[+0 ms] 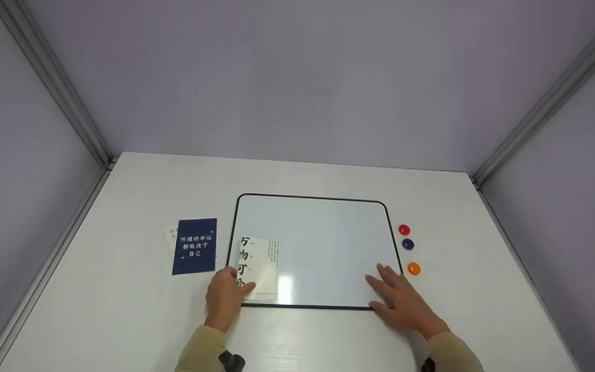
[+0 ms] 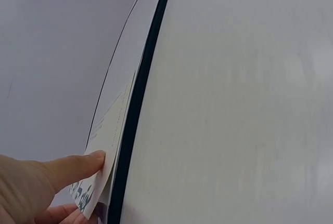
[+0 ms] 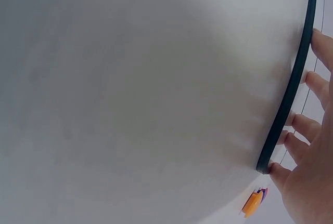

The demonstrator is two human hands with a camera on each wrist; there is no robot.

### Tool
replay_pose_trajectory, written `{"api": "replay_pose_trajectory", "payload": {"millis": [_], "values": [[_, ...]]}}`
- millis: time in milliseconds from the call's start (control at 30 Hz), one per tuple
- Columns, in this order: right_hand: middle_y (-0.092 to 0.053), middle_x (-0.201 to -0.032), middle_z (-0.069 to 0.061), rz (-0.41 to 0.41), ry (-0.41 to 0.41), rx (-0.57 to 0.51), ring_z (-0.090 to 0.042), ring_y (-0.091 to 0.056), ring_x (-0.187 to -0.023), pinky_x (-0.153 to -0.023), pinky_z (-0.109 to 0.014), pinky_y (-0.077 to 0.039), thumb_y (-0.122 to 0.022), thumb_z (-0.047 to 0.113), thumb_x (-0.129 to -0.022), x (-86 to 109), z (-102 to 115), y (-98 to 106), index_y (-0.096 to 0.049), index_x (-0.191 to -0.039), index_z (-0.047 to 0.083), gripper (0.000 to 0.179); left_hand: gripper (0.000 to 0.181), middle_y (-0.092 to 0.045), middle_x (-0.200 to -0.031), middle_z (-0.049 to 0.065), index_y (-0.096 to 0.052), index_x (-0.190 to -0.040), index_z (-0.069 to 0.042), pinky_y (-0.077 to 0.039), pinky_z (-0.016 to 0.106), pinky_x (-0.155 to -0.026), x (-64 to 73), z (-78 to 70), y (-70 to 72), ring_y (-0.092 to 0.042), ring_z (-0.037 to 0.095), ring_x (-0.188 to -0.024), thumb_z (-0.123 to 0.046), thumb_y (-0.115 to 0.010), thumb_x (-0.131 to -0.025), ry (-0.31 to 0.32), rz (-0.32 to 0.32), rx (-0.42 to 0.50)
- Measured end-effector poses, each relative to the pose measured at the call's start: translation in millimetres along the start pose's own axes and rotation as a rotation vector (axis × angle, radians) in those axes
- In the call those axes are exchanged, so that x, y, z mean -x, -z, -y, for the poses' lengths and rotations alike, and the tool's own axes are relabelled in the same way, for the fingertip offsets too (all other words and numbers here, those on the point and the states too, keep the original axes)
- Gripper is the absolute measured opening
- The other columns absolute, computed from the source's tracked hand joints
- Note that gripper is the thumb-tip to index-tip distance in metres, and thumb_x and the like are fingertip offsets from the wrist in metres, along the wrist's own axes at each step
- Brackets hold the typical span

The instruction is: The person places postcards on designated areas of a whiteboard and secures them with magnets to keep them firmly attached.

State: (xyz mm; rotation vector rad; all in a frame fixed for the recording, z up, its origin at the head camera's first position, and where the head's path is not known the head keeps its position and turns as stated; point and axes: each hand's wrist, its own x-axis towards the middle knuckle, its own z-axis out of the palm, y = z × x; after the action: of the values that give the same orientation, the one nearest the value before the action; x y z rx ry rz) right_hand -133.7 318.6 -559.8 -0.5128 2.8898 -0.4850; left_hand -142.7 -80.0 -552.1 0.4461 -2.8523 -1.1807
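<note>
A cream postcard with large dark characters lies over the lower left corner of a black-rimmed whiteboard. My left hand pinches the postcard's left edge, thumb on its face and fingers behind, as the left wrist view also shows. Over the board's lower right corner spreads my right hand. Its fingertips rest on the white surface close to the black rim in the right wrist view.
Left of the board, a dark blue card with white characters overlaps a pale card. Three round magnets line the board's right side: red, dark blue and orange. Walls enclose the white table.
</note>
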Motion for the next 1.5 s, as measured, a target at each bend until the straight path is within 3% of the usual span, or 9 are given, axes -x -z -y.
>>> {"api": "replay_pose_trajectory", "payload": {"millis": [400, 800, 1167, 1267, 1500], "values": [[-0.026, -0.161, -0.009, 0.005, 0.0, -0.004, -0.034, -0.022, -0.151, -0.122, -0.058, -0.018, -0.059, 0.044, -0.092, -0.4, -1.1, 1.0, -0.04, -0.147, 0.026, 0.06, 0.049, -0.063, -0.093, 0.015, -0.061, -0.106, 0.003, -0.049, 0.036, -0.065, 0.4, -0.1, -1.9, -0.06, 0.022, -0.078, -0.024, -0.083, -0.072, -0.003, -0.017, -0.009], [-0.034, -0.158, -0.013, -0.054, 0.03, 0.011, -0.036, -0.029, -0.147, -0.119, -0.057, -0.023, -0.062, 0.042, -0.09, 0.6, -0.5, 0.7, -0.048, -0.142, 0.022, 0.058, 0.047, -0.065, -0.094, 0.016, -0.061, -0.107, 0.002, -0.049, 0.034, -0.063, 1.0, 2.0, -3.7, -0.063, 0.023, -0.08, -0.023, -0.082, -0.073, -0.04, -0.02, -0.022], [-0.032, -0.159, -0.012, -0.019, 0.008, 0.025, -0.035, -0.027, -0.148, -0.12, -0.056, -0.023, -0.064, 0.041, -0.09, -1.6, 1.2, 0.7, -0.046, -0.144, 0.023, 0.059, 0.047, -0.066, -0.094, 0.016, -0.061, -0.109, 0.002, -0.05, 0.035, -0.064, 1.1, 2.6, -2.0, -0.063, 0.023, -0.081, -0.022, -0.081, -0.074, -0.028, -0.013, -0.028], [-0.033, -0.158, -0.012, -0.02, -0.001, 0.022, -0.035, -0.029, -0.148, -0.119, -0.057, -0.026, -0.065, 0.04, -0.089, -2.1, 1.9, 1.5, -0.046, -0.143, 0.023, 0.06, 0.045, -0.065, -0.092, 0.015, -0.062, -0.109, 0.002, -0.049, 0.034, -0.063, 0.8, 2.4, -1.2, -0.063, 0.022, -0.078, -0.022, -0.08, -0.075, -0.051, -0.031, -0.045], [-0.04, -0.154, -0.011, -0.032, -0.06, 0.0, -0.035, -0.035, -0.145, -0.115, -0.055, -0.035, -0.065, 0.039, -0.089, -3.4, 4.7, 5.9, -0.047, -0.142, 0.021, 0.059, 0.025, -0.061, -0.082, 0.01, -0.065, -0.099, -0.002, -0.042, 0.03, -0.055, 0.1, 3.4, -0.8, -0.053, 0.016, -0.068, -0.017, -0.074, -0.082, -0.174, -0.099, -0.111]]}}
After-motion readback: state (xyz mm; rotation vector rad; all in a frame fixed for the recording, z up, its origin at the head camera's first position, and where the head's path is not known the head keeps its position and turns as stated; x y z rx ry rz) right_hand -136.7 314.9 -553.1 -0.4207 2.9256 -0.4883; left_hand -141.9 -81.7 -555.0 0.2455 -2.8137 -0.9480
